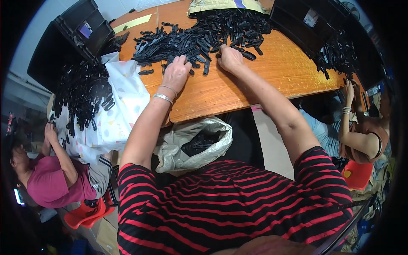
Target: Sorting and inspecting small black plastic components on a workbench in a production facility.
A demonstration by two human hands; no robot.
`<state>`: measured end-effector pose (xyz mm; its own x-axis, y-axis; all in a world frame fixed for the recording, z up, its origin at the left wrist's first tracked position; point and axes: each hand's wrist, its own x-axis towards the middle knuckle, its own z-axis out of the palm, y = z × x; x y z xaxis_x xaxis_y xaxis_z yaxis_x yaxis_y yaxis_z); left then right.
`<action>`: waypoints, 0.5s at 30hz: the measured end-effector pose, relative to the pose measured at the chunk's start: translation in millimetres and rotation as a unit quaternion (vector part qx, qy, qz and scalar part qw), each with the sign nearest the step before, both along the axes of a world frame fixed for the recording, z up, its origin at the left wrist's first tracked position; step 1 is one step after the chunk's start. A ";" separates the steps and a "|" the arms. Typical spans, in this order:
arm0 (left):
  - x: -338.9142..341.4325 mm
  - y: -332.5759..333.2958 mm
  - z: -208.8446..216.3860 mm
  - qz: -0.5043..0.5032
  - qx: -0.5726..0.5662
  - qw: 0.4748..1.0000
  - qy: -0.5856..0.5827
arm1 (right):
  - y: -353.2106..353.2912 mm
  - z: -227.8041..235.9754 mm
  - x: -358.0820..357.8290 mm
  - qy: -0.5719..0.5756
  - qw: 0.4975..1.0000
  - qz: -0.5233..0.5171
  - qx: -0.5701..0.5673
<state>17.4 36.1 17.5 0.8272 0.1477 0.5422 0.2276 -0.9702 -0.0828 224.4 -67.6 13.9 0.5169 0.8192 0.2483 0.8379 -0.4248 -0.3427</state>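
Narrow black plastic pieces (pixel 170 44) lie heaped across the upper middle of the frame on a wooden table (pixel 272 80), their long axes crossing at many angles. One loose piece (pixel 206 67) between the hands points nearly up and down the frame; another (pixel 146 72), left of the left hand (pixel 176 72), lies nearly left to right. A third (pixel 248 55), beside the right hand (pixel 231 59), slants down to the right.

Both hands are at the heap's near edge, fingers bent; whether either grips a piece, I cannot tell.

Behind the heap, an open package (pixel 225 6) closes off the top edge. Black crates stand upper left (pixel 63 46) and upper right (pixel 297 25). An open pale sack (pixel 170 153) sits below the table edge at centre. Co-workers sit at lower left (pixel 57 178) and far right (pixel 361 138).
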 end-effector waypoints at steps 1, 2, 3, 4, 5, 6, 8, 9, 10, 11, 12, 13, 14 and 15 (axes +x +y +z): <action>-1.6 -0.7 1.2 0.000 -0.001 1.000 0.001 | -4.3 -1.9 0.7 -0.002 1.000 -0.007 0.004; -3.9 -1.6 2.3 0.002 -0.006 1.000 0.005 | -9.7 -0.6 0.1 -0.002 1.000 -0.006 0.003; -6.3 -3.4 3.1 0.004 -0.010 1.000 0.009 | -16.2 1.1 0.1 0.030 0.999 0.012 -0.027; -9.6 -6.5 3.1 0.005 -0.011 1.000 0.009 | -23.0 2.6 -0.6 0.062 0.996 0.030 -0.056; -12.7 -9.6 3.3 0.003 -0.037 0.999 0.010 | -32.1 9.4 -4.7 0.090 0.993 0.043 -0.057; -15.8 -13.0 3.4 0.002 -0.063 0.998 0.011 | -38.4 8.4 -8.6 0.089 0.993 0.043 -0.057; -20.5 -20.7 3.6 0.015 -0.115 0.993 -0.015 | -49.6 5.6 -17.2 0.198 0.979 0.048 0.033; -22.4 -24.9 3.8 0.028 -0.167 0.985 -0.040 | -53.3 3.6 -24.9 0.233 0.968 0.056 0.080; -22.9 -30.0 3.5 0.027 -0.166 0.985 -0.040 | -57.5 2.4 -31.2 0.233 0.968 0.055 0.081; -26.1 -37.3 3.4 0.023 -0.369 0.923 -0.110 | -62.9 13.2 -47.2 0.317 0.939 0.082 0.104; -29.2 -44.2 2.6 0.018 -0.554 0.814 -0.175 | -68.5 23.9 -63.0 0.398 0.902 0.107 0.125; -33.0 -51.3 3.8 0.019 -0.554 0.814 -0.175 | -74.9 33.3 -77.4 0.403 0.895 0.125 0.145; -34.6 -58.8 7.0 -0.007 -0.672 0.709 -0.212 | -78.9 35.0 -84.3 0.403 0.895 0.123 0.145; -36.0 -65.9 10.9 -0.032 -0.772 0.586 -0.243 | -81.9 35.6 -89.6 0.340 0.915 0.143 0.162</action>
